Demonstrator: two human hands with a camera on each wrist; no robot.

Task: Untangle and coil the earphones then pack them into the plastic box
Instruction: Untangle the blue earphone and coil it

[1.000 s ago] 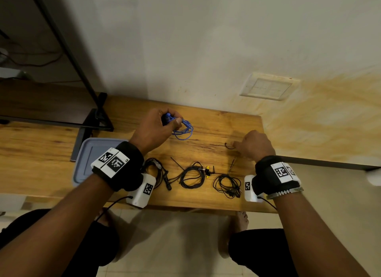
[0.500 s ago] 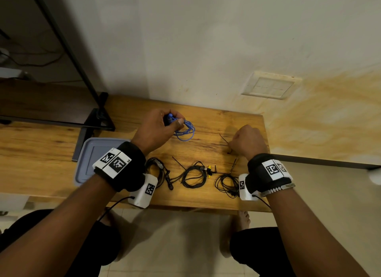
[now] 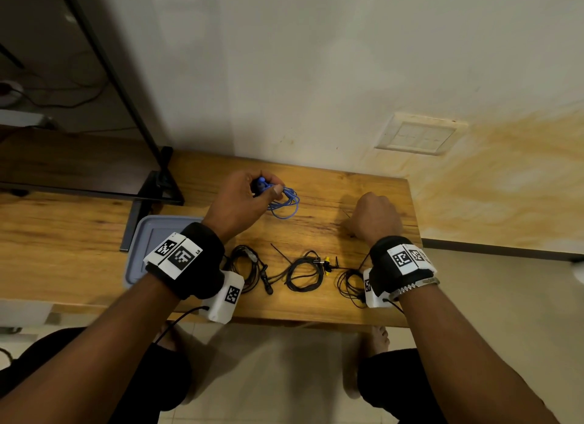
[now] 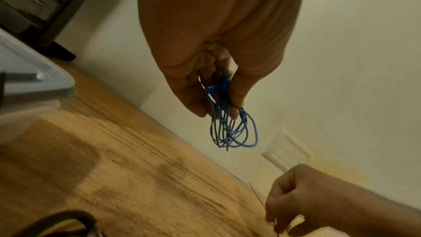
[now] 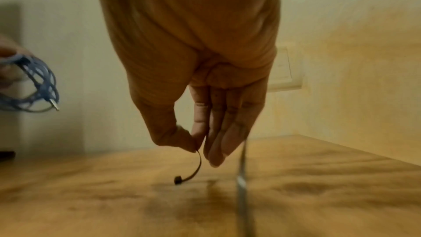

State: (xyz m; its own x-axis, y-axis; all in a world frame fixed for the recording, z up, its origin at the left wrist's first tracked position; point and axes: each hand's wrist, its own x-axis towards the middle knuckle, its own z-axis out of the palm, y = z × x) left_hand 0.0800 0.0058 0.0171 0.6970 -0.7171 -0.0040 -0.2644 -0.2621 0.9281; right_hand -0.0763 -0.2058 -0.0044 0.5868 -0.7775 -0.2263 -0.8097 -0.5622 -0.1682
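Black earphone coils [image 3: 303, 273] crowd the table's [image 3: 63, 243] near edge

Black wristbands [image 3: 202, 259] with white tag plates; white wrist cameras [image 3: 226, 294]; silver bracelet [image 3: 414, 286] on right.

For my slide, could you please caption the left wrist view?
Left hand holds coiled blue earphones above wooden table.

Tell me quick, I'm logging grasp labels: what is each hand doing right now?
Left hand: closed, holding the coiled blue earphones above the table.
Right hand: closed, thumb and forefinger pinching a thin black tie.
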